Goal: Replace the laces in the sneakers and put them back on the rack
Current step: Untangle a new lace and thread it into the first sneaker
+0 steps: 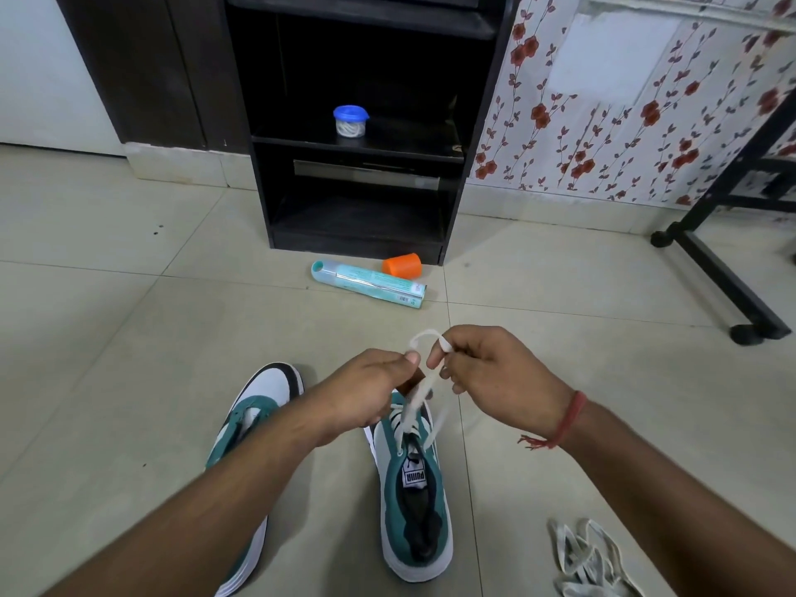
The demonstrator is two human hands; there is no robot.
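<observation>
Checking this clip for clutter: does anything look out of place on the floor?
Yes. A teal tube lies on its side before the black rack, its orange cap off beside it. Loose laces sit heaped at lower right.

I count two sneakers: the left sneaker (254, 424) and the right sneaker (415, 489); one white lace (424, 338) pinched in my two hands, left hand (366, 389) and right hand (495, 381); one heap of old laces (590, 558); one blue-lidded jar (350, 121); one tube (368, 285); one orange cup (402, 265); one rack (366, 135).
</observation>
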